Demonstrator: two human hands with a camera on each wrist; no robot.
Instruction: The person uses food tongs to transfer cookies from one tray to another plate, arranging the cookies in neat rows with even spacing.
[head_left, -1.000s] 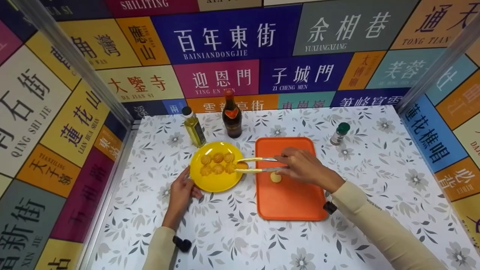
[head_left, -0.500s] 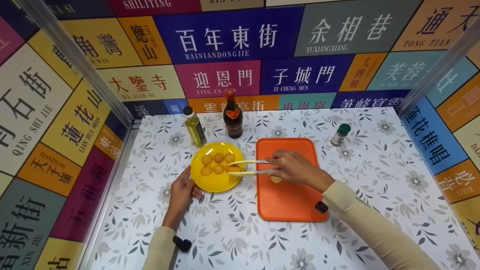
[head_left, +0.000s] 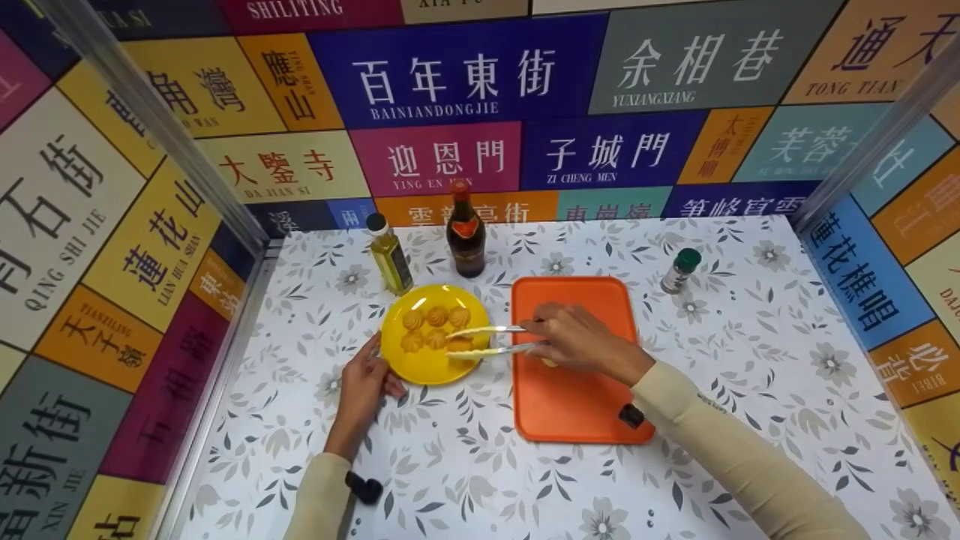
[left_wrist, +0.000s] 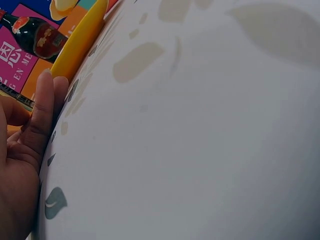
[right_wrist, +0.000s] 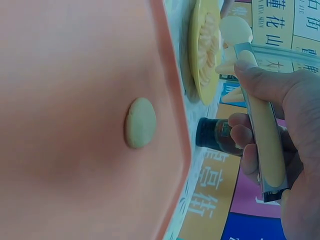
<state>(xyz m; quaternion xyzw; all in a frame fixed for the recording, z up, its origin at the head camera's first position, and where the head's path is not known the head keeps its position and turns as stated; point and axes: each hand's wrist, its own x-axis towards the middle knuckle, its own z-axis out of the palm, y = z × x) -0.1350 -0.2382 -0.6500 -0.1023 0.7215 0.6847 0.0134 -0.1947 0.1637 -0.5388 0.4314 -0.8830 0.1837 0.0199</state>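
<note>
My left hand (head_left: 365, 377) rests against the left rim of the yellow plate (head_left: 420, 370). In the left wrist view its fingers (left_wrist: 44, 100) touch the plate's side. Several swirled cookies (head_left: 437, 316) lie on the plate in two rows. My right hand (head_left: 581, 336) holds metal tongs (right_wrist: 262, 120) with pale yellow tips, gripping them between thumb and fingers. The tongs' tips are apart, over the plate's right side, on either side of the cookie at the lower right, which they partly cover. One round pale cookie (right_wrist: 140, 123) lies on the orange tray (head_left: 581, 409) beneath my right hand.
Behind the plate stand an oil bottle (head_left: 391, 259) and a dark bottle (head_left: 466, 244) with a red cap. A green-capped shaker (head_left: 680, 271) stands right of the tray. Walls with printed signs (head_left: 472, 71) enclose the flowered tabletop (head_left: 450, 465).
My right hand has moved left, carrying the tongs further over the plate; their tips have shifted left and slightly down. The left hand has kept its place at the plate's rim.
</note>
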